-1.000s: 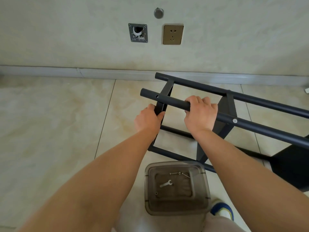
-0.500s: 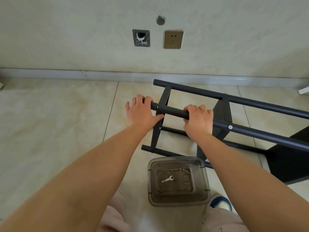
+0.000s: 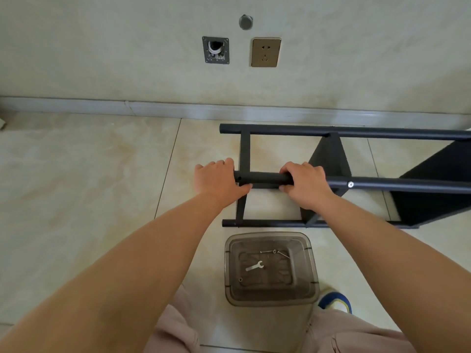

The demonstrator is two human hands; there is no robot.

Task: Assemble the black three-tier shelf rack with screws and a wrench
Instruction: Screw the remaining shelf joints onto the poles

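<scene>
Shelf rack (image 3: 331,159), black, on its side on tiled floor (image 3: 76,187); far pole beside baseboard (image 3: 178,109), bare tiles to the left. Poles visible: three; shelf panels: two; cross braces: one. Clear bin (image 3: 271,300) just beside the near pole, containing one wrench (image 3: 254,266) and a few screws (image 3: 275,252). Left hand (image 3: 219,180): pressed around upper pole's end. Right hand (image 3: 305,184): curled tight on same pole. Both forearms extended.
</scene>
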